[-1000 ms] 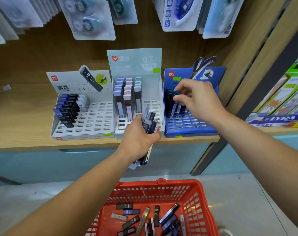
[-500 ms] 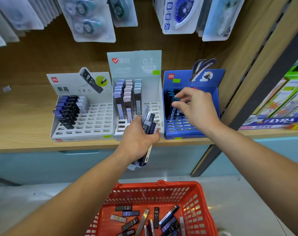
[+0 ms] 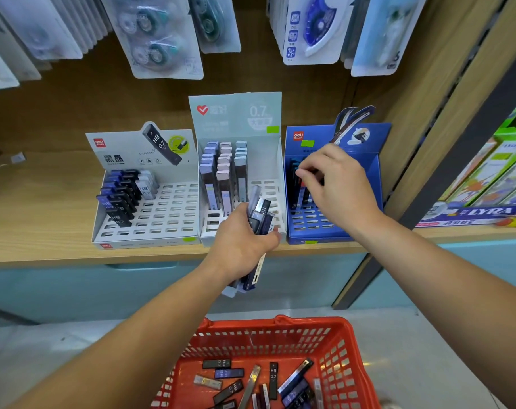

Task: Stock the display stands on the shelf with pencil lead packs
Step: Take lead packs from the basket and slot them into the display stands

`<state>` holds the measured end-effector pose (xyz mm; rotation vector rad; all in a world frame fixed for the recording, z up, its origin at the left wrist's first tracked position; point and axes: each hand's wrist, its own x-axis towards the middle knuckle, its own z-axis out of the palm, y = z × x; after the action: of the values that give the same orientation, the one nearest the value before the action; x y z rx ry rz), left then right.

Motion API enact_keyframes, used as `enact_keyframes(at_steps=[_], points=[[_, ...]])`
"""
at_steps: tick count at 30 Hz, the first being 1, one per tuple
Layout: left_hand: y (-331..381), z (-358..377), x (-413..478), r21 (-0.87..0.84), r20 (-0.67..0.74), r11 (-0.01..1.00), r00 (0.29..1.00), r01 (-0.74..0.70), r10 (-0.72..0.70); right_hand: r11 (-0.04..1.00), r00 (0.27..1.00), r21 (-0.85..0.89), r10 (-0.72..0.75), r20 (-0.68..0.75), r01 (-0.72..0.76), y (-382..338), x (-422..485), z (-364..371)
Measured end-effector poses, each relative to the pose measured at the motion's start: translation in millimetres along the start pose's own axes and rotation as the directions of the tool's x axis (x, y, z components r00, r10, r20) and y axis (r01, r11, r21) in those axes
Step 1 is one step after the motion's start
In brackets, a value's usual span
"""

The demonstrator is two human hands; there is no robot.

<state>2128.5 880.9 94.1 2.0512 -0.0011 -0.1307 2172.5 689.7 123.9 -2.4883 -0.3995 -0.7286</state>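
Wooden shelf point(image 3: 44, 252) bearing display stands, right hand point(image 3: 339, 184) with fingers pinched on a dark lead pack point(image 3: 295, 184) upright in the blue stand point(image 3: 377, 172), left hand point(image 3: 239, 240) with fingers clamped round a bundle of packs point(image 3: 261, 214), loose packs point(image 3: 273, 376) in red basket point(image 3: 280, 326) below.

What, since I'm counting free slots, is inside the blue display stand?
The blue stand holds a few dark packs upright in its back-left rows, with empty slots at the front. The right hand, pinching at those packs, covers the middle and right rows.

Left hand point(image 3: 241, 242), right hand point(image 3: 340, 188), forearms point(image 3: 150, 329): bare.
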Motion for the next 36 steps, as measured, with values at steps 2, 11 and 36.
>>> enact_keyframes(at_steps=[2, 11, 36], points=[[0, -1, 1, -0.009, 0.008, 1.000, 1.000, 0.005, -0.005, 1.000, 1.000, 0.003, 0.007, 0.004, -0.007, 0, -1, 2], [4, -11, -10, -0.111, 0.030, 0.994, 0.999, 0.014, -0.011, 0.979, 0.987, 0.122, 0.160, 0.035, -0.163, -9, -3, -9], [33, -87, -159, -0.114, 0.205, 0.993, 0.976, -0.044, 0.067, 0.590, 0.791, 0.527, 0.446, 0.419, -0.612, -177, -73, -71]])
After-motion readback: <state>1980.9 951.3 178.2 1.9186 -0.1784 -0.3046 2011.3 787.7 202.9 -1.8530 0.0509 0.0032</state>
